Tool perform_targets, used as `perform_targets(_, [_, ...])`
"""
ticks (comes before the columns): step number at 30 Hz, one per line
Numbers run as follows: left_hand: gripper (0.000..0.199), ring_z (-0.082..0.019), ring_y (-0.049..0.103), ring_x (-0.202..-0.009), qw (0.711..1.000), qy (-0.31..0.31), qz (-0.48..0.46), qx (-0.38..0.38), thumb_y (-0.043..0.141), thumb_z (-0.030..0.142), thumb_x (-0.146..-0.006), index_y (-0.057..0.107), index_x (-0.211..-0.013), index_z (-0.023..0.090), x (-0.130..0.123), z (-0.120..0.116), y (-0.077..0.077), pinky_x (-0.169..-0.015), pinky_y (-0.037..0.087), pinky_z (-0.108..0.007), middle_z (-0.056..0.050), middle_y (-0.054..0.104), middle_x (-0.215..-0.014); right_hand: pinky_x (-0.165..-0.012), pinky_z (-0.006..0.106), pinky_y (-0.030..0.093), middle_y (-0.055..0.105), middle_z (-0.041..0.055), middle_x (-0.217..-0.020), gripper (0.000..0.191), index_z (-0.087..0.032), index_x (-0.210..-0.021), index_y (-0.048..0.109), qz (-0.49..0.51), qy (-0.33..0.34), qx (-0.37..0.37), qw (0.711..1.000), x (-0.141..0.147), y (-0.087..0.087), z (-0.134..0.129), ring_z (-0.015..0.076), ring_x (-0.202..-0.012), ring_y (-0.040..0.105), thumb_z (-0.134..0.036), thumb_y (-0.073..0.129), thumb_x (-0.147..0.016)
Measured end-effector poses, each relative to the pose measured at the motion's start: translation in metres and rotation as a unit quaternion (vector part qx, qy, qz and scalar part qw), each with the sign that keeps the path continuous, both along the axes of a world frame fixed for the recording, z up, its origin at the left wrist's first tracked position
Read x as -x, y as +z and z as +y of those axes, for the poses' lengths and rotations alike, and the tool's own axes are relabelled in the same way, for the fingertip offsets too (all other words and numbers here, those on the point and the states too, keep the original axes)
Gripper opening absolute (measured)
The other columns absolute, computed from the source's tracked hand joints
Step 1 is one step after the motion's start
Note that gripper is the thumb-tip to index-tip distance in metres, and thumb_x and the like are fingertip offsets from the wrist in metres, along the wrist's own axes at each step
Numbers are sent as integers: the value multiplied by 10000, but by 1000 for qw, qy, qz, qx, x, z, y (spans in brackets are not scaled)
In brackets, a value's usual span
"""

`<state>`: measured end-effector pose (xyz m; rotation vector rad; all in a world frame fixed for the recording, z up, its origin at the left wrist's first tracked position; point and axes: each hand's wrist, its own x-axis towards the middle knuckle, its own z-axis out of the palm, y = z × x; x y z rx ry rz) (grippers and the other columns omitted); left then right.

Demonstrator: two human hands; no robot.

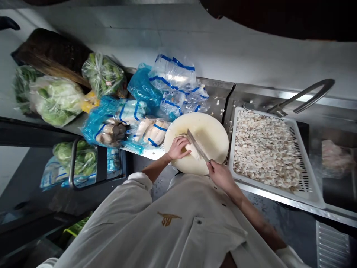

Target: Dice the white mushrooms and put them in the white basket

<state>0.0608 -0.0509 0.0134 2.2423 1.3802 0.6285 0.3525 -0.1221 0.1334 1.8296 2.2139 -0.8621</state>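
Observation:
A round, cream-coloured cutting board (pixel 213 130) lies in front of me at the counter's edge. On it is a pale mushroom (pixel 192 152), partly covered by my left hand (pixel 179 147), whose curved fingers press it against the board. My right hand (pixel 221 173) is wrapped around the handle of a knife (pixel 198 147). The blade points away and to the left, lying along the right side of the mushroom, near my left fingertips. How far the blade has gone into it cannot be made out.
Right of the board, a white basket (pixel 314 186) of chopped mushroom pieces sits across the sink, below a curved faucet (pixel 309 97). Packed mushrooms (pixel 153 132) and blue plastic bags (pixel 145 85) crowd the left. Bagged lettuce (pixel 58 98) stands farther left, near a cart handle (pixel 73 163).

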Motion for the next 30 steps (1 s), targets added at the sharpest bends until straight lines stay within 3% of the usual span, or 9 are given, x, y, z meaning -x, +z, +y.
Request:
perform_targets(8, [503, -331, 481, -1414, 1000, -14, -16, 11, 700, 617, -917, 716, -1277, 266, 2, 5, 4, -1236, 349, -498, -114, 661, -1379, -661, 290, 309, 773, 89, -905, 383, -224, -1055, 659, -25, 21, 30, 999, 6, 21, 3, 211, -783, 697, -443, 358, -1145])
perform_targets(14, [498, -323, 470, -1438, 999, -29, -33, 16, 725, 601, -912, 712, -1294, 282, 5, 6, 2, -1258, 335, -502, -110, 646, -1406, -721, 292, 362, 782, 140, -996, 375, -183, -1245, 639, -63, 0, 91, 994, 46, -6, 25, 241, -897, 737, -374, 329, -1153])
perform_targets(17, [487, -321, 482, -1435, 998, -29, -47, 18, 731, 600, -909, 714, -1274, 278, 6, 5, 0, -1261, 343, -505, -113, 648, -1395, -756, 291, 378, 780, 144, -1027, 392, -182, -1249, 644, -61, 1, 83, 995, 60, -12, 35, 243, -939, 740, -381, 319, -1157])
perform_targets(22, [495, -324, 507, -1416, 996, -24, -87, -21, 735, 604, -914, 699, -1256, 249, 8, 5, -6, -1243, 377, -507, -133, 640, -1360, -717, 295, 360, 776, 120, -962, 423, -204, -1192, 667, -68, 0, 34, 997, 47, 14, 22, 239, -872, 728, -431, 311, -1154])
perform_targets(26, [492, -328, 522, -1396, 993, -32, -101, -46, 721, 607, -932, 685, -1264, 246, 8, 6, -10, -1215, 408, -517, -131, 636, -1341, -701, 289, 354, 779, 100, -961, 421, -211, -1191, 652, -81, 8, 57, 995, 38, 29, 10, 226, -877, 728, -447, 305, -1153])
perform_targets(30, [508, -342, 521, -1391, 993, -37, -97, -50, 711, 621, -937, 684, -1268, 236, 8, 7, -14, -1212, 412, -545, -137, 627, -1350, -727, 289, 379, 784, 119, -1025, 413, -203, -1228, 634, -95, 7, 86, 992, 56, 11, 17, 236, -922, 739, -422, 291, -1156])
